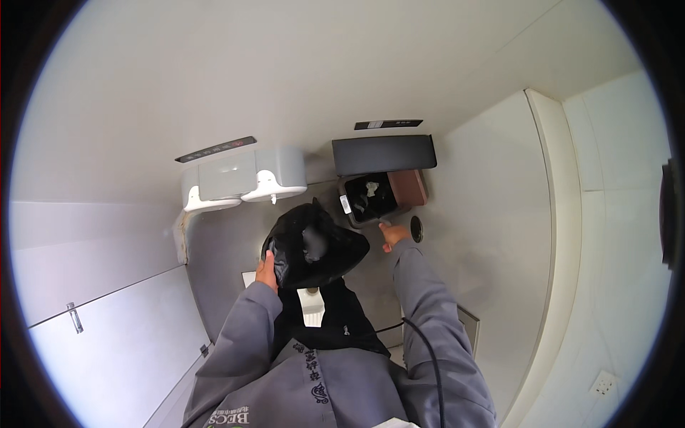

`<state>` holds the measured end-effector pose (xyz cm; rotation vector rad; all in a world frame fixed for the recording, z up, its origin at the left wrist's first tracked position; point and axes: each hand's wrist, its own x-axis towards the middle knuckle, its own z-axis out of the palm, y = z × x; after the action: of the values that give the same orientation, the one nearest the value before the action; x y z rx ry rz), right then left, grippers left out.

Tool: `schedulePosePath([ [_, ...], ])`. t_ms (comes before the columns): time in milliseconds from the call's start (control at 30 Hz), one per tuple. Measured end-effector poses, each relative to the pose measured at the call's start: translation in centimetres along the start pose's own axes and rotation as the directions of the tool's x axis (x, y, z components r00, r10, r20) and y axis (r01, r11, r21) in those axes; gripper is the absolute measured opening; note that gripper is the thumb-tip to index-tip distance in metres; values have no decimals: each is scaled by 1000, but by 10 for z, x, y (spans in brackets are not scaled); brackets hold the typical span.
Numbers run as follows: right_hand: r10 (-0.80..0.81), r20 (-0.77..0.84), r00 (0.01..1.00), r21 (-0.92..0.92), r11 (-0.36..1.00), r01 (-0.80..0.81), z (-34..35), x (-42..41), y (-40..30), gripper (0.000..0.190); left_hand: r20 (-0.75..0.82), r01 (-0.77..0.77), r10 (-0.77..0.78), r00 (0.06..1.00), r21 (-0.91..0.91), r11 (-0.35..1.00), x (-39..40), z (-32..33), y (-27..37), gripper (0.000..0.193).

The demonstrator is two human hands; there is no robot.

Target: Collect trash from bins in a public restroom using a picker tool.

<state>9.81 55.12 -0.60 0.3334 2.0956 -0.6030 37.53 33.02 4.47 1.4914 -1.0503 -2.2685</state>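
My left hand (pixel 267 272) grips the left edge of a black plastic bag (pixel 326 243), which hangs wide and bulging in front of me above my legs. A blurred pale patch shows on the bag's middle. Reaching forward, my right hand (pixel 393 236) is at the near right corner of a waste bin (pixel 350 218); a thin greyish thing lies by its fingertips, and whether they hold it is unclear. Inside the bin are a black liner (pixel 382 202) and crumpled pale paper (pixel 372 188). A reddish-brown section (pixel 408 187) forms the bin's right part.
A dark grey panel (pixel 384 155) stands behind the bin. White paper dispensers (pixel 246 179) hang on the wall at the left. A round floor drain (pixel 416 229) lies right of the bin. A dark cable (pixel 431 348) crosses my right sleeve. Partition walls flank both sides.
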Motion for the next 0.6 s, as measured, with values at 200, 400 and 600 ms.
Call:
schedulePosePath([
  [200,-51,117,992,-340,936,88,-59,-63,-31,51,-92,28,-27,995,2,1000,-1,-13,-5,61],
  [400,-32,162,986,-549,828,117,-103,-91,-23,53,-52,22,-25,998,-67,997,4,-9,7,55],
  [600,-151,74,986,-669,726,161,-70,-47,-27,51,-71,20,-22,997,-24,1000,9,-2,0,56],
])
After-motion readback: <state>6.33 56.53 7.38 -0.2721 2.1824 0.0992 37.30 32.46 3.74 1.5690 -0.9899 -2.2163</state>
